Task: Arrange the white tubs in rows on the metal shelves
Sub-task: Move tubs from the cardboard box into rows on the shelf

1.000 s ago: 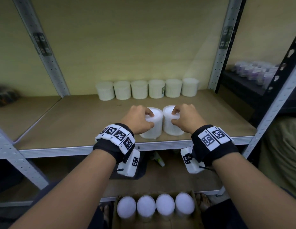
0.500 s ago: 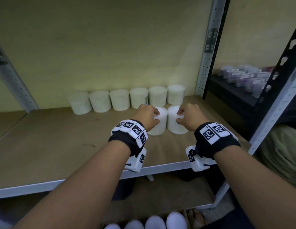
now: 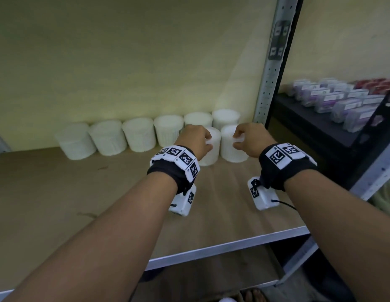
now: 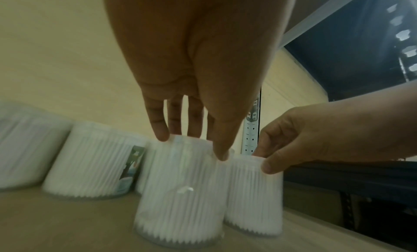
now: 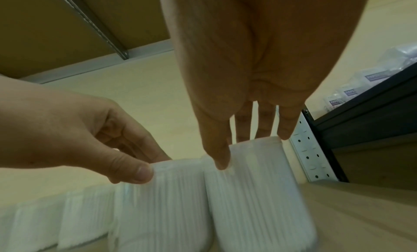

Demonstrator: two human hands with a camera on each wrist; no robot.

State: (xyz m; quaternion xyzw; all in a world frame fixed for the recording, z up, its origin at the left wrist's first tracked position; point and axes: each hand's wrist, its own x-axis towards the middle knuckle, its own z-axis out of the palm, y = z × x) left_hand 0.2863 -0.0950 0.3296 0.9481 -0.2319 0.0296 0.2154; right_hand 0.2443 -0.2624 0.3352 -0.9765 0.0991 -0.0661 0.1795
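left hand (image 3: 195,141) | grips ribbed white tub (image 3: 211,152) | upright

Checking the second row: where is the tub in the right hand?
In the head view, the right hand grips the tub at the shelf's right end, just before the back row, beside the left hand's tub.
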